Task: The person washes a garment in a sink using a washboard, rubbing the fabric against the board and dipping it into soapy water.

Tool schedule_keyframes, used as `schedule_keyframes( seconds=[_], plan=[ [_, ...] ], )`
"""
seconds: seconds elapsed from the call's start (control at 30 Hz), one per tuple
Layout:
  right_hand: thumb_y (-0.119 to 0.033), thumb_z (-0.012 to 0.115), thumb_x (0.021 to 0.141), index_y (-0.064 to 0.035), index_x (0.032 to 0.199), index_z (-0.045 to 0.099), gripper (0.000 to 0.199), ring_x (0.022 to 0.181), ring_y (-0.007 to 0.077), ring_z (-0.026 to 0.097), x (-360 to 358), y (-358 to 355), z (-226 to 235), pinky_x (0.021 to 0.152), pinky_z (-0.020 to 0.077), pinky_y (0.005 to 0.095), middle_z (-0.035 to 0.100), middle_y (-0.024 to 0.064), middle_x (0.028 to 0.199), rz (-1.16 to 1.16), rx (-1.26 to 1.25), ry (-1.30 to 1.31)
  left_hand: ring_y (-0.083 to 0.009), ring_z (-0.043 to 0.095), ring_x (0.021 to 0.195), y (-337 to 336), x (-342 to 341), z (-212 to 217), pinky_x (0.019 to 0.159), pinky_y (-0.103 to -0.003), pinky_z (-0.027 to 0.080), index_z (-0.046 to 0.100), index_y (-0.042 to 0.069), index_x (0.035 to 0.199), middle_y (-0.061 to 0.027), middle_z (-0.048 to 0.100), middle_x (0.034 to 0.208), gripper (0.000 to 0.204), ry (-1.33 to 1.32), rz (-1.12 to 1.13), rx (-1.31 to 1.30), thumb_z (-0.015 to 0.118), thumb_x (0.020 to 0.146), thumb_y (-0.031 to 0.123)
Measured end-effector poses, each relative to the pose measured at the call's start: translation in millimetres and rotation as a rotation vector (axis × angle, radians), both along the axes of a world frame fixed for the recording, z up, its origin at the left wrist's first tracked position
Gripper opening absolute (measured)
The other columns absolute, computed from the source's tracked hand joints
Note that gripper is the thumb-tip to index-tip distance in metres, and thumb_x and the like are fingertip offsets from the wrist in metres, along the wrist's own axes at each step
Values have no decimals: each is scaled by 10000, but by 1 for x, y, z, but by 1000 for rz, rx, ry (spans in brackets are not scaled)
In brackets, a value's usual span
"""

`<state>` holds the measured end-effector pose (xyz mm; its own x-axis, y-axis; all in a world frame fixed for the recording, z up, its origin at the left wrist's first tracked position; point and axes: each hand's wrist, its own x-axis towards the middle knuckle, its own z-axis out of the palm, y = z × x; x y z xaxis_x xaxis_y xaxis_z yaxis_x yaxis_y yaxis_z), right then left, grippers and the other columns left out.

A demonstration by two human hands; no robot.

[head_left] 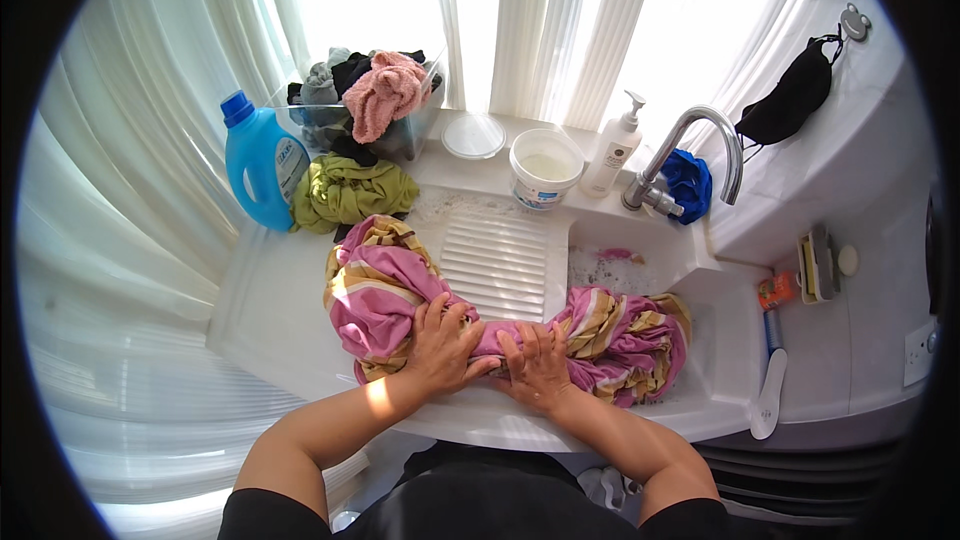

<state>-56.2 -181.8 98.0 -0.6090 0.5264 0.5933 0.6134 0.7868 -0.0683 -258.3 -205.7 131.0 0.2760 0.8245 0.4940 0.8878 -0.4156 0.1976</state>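
Note:
A pink and yellow striped cloth [380, 285] lies twisted across the white washboard sink [500, 260], one end bunched on the left counter, the other hanging into the basin at the right. My left hand [442, 342] grips the twisted middle of the cloth. My right hand [535, 365] is closed on the cloth right beside it, the two hands almost touching at the sink's front edge.
A blue detergent bottle [258, 162], a green cloth [350, 190] and a clear bin of laundry [370, 105] stand at the back left. A white tub [545, 168], a pump bottle [612, 148], a faucet [690, 155] with a blue rag [690, 183] line the back. Brushes and soap lie at right.

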Motion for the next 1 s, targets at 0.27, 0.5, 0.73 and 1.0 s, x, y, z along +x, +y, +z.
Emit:
schedule_keyframes(
  seconds=[0.27, 0.5, 0.73, 1.0],
  plan=[
    [-488, 705, 751, -59, 1080, 572, 557, 876, 282, 550, -14, 52, 2, 761, 409, 444, 562, 111, 920, -28, -295, -155, -296, 528, 705, 71, 2, -25, 660, -453, 318, 640, 104, 576, -75, 581, 624, 341, -105, 10, -1, 617, 860, 292],
    [-422, 676, 788, -33, 968, 584, 438, 839, 320, 589, -12, 65, 3, 753, 446, 455, 599, 146, 875, -17, -362, -135, -312, 567, 614, 95, 0, -43, 607, -473, 381, 627, 72, 529, -119, 619, 580, 369, -80, 3, -21, 621, 843, 266],
    [-427, 650, 831, -29, 864, 597, 403, 748, 330, 619, -12, 58, 4, 682, 486, 455, 611, 148, 764, -52, -298, -67, -311, 609, 779, 81, 2, -30, 737, -474, 429, 671, 94, 725, -111, 666, 754, 250, -112, 16, -60, 635, 867, 296],
    [-397, 623, 885, -37, 885, 557, 365, 822, 379, 622, 116, 31, 26, 719, 486, 486, 636, 177, 825, -377, -443, -30, -420, 424, 1301, 10, -67, 18, 1074, -556, 301, 535, 56, 1268, -227, 487, 1343, 624, -74, 351, 174, 747, 802, 413]
  ],
)
